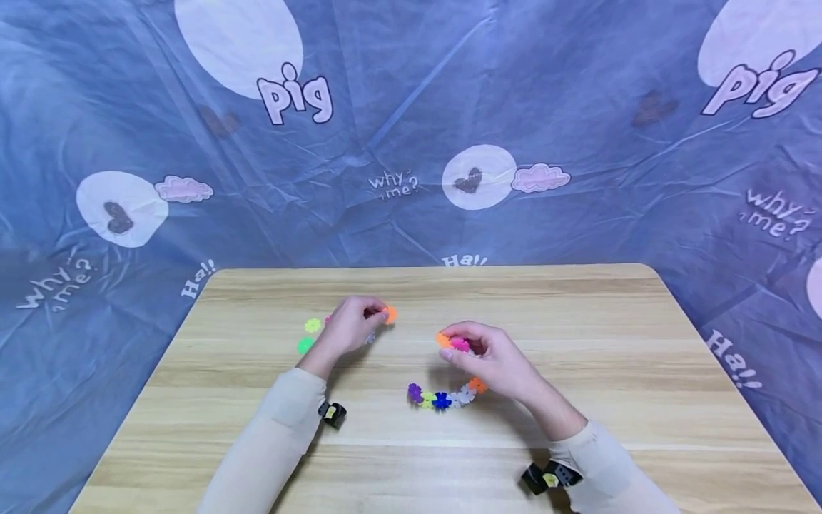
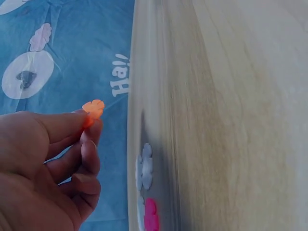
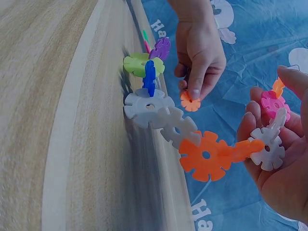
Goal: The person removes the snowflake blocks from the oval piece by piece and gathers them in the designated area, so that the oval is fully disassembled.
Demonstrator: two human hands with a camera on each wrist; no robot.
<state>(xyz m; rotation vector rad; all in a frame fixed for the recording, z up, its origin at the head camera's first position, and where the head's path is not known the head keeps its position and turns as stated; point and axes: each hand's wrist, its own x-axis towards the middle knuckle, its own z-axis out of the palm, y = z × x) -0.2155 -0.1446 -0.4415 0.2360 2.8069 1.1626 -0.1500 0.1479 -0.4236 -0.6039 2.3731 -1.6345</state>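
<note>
Left grip (image 1: 349, 327): pinching a single orange disc (image 1: 391, 315), which we find at the fingertips, held above the counter (image 1: 578, 314). Right grip (image 1: 491, 357): pinching a chain of notched discs (image 3: 195, 156) near one end; we note an orange end piece (image 1: 443, 340) at the fingertips and a pink disc (image 1: 459, 345) between thumb and fingers. The remainder curves below this grip to a purple disc (image 1: 414, 392). Beside the left grip, we list loose yellow (image 1: 312, 325) and green (image 1: 305, 345) discs.
</note>
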